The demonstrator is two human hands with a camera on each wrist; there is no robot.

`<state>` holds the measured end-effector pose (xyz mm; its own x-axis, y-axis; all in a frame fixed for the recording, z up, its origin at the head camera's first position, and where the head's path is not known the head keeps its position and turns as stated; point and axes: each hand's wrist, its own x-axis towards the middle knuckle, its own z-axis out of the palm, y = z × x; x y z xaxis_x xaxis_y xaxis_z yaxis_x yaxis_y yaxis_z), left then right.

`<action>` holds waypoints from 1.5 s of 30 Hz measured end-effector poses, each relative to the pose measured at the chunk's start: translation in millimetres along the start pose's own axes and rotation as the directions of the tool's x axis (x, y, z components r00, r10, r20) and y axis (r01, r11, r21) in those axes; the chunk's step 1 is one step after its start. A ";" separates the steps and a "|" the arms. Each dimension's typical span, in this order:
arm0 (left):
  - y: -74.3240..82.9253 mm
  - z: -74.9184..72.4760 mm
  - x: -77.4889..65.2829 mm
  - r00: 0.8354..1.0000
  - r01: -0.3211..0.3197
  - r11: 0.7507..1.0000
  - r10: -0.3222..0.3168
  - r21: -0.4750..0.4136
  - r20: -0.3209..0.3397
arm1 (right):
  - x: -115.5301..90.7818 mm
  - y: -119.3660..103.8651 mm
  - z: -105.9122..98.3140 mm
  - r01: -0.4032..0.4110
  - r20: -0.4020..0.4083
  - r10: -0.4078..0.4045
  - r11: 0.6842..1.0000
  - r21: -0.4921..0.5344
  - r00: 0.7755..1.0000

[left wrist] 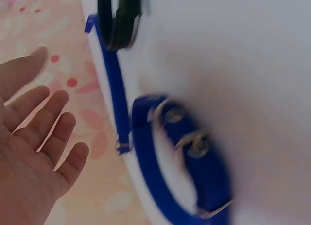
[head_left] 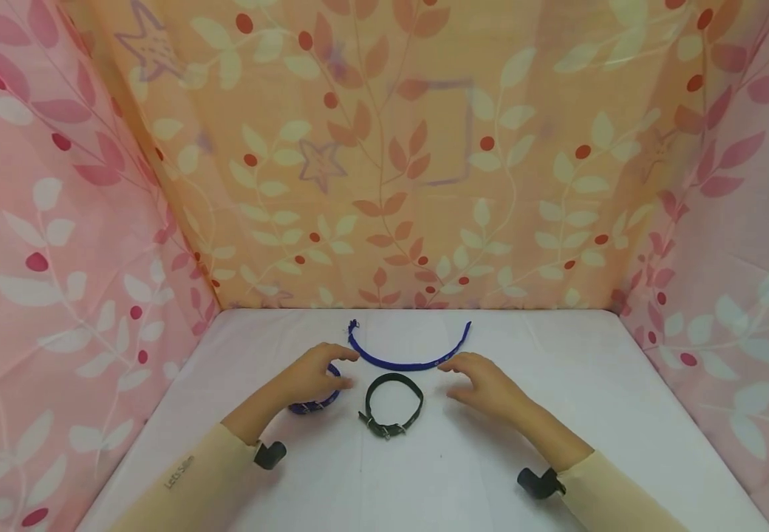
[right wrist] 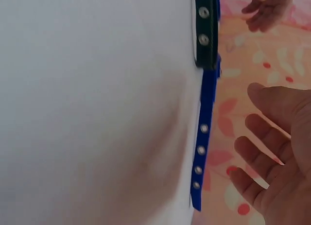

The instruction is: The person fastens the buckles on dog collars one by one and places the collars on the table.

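Note:
Three buckle collars lie on the white table. A dark green collar (head_left: 384, 428), fastened into a ring, is between the hands. Behind it a blue collar (head_left: 400, 366) lies unfastened in a wide curve, its eyelets (right wrist: 201, 150) towards the right. Another blue collar (head_left: 314, 406), buckled into a loop with metal fittings (left wrist: 197, 146), is partly hidden by my left hand (head_left: 318, 373). That hand holds nothing, its fingers (left wrist: 53, 120) spread and relaxed. My right hand (head_left: 484, 380), also holding nothing, hovers near the unfastened collar's right end, fingers (right wrist: 260, 132) loosely bent.
Pink leaf-patterned cloth walls (head_left: 45, 310) rise at left and right, with an orange one (head_left: 384, 222) along the back. White cloth covers the table (head_left: 424, 488). Both wrists carry small black cameras (head_left: 538, 484) below the cream sleeves (head_left: 185, 484).

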<state>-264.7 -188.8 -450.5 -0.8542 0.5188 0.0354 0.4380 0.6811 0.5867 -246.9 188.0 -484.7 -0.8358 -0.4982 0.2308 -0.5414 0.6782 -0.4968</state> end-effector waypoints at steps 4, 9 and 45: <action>-1.3 -18.4 10.1 1.000 0.003 1.000 -0.002 0.024 -0.025 | 5.6 8.7 -18.2 -0.001 -0.052 0.000 1.000 -0.028 0.999; -7.7 -29.8 28.2 0.998 0.005 1.000 -0.003 0.027 -0.060 | 16.1 25.6 -36.3 0.024 -0.104 -0.032 0.997 -0.079 0.994; -73.6 13.3 128.3 0.867 0.456 0.887 -0.461 -0.072 -0.190 | 82.7 125.2 -3.8 -0.301 -0.174 0.336 0.932 0.202 0.925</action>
<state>-402.8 -165.5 -499.9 -0.9956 0.0369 -0.0859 -0.0215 0.8039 0.5944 -384.2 233.8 -524.6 -0.9715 -0.1388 0.1923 -0.2350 0.6731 -0.7013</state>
